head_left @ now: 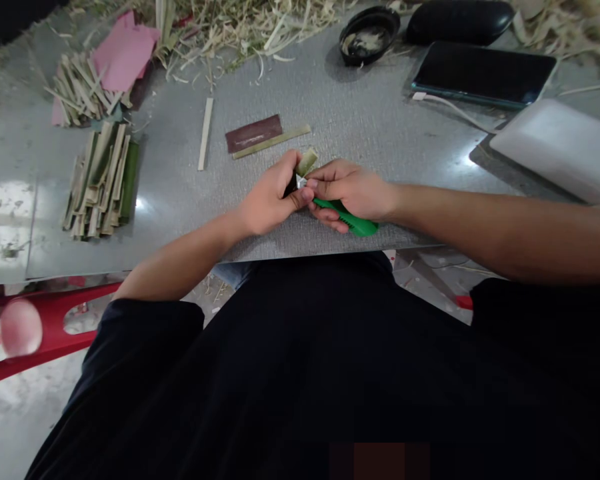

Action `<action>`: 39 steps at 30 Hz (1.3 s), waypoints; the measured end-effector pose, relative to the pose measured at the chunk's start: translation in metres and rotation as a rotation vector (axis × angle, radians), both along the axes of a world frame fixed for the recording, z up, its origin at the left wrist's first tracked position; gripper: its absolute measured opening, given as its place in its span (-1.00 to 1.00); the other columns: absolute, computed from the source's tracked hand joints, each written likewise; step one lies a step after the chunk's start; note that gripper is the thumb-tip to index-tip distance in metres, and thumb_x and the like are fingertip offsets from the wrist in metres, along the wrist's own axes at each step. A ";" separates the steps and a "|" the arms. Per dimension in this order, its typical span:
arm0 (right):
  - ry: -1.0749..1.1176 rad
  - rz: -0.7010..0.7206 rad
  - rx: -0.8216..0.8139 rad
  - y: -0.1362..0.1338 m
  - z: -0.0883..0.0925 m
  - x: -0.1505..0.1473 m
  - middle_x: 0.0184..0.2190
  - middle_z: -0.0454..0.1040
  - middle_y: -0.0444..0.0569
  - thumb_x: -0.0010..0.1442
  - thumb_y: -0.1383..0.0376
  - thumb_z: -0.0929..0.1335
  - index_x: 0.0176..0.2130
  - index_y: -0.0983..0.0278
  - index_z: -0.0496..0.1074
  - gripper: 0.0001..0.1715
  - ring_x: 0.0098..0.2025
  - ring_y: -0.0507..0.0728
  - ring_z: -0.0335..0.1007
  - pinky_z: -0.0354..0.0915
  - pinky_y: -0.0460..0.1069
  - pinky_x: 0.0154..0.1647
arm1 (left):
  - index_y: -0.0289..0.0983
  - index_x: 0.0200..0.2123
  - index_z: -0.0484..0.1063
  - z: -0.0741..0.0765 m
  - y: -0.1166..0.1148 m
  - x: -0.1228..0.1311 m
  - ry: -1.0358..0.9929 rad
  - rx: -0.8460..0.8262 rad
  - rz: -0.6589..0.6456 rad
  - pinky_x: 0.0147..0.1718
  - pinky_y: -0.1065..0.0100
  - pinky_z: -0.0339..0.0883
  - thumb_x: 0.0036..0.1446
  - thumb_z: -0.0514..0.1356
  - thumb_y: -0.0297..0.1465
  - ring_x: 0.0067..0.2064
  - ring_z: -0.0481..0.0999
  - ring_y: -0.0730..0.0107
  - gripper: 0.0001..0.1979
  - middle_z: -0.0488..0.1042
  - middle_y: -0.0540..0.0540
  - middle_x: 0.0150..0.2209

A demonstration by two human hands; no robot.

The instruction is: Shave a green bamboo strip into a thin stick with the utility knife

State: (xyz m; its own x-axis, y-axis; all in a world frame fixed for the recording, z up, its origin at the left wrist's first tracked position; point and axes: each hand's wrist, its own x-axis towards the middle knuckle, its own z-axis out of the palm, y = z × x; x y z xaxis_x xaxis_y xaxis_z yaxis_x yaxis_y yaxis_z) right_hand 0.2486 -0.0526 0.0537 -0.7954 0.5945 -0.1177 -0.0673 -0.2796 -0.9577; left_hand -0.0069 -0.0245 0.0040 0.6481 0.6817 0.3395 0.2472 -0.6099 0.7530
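Observation:
My left hand (275,193) is closed around a short pale-green strip of split bamboo (307,160), whose end sticks up past the fingers. In my right hand (347,190) is a green-handled utility knife (357,223), its metal blade at the strip between both hands. My two thumbs almost meet there, and the fingers hide much of the strip. Just beyond the hands, a dark red-brown rectangular piece (253,134) lies on the grey table (175,200) with a thin strip (273,142) along its near edge. Another pale strip (205,133) lies farther left.
Bundled bamboo strips (100,180) lie at left, below thin pale sticks (80,90) and pink paper (126,52). Shavings (240,33) cover the far edge. A black bowl (370,35), black case (460,21), phone (484,73) with cable and white device (560,147) occupy the right.

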 end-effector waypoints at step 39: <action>0.074 0.061 -0.010 0.003 -0.010 0.002 -0.58 0.43 -0.23 0.80 -0.13 0.59 -0.22 0.20 0.50 -0.34 -0.68 0.04 0.39 0.42 -0.10 -0.65 | -0.05 0.02 0.36 0.003 0.003 -0.001 0.069 -0.063 -0.018 -0.05 -0.03 0.55 0.44 0.28 0.64 -0.10 0.55 0.02 -0.15 0.52 -0.08 -0.11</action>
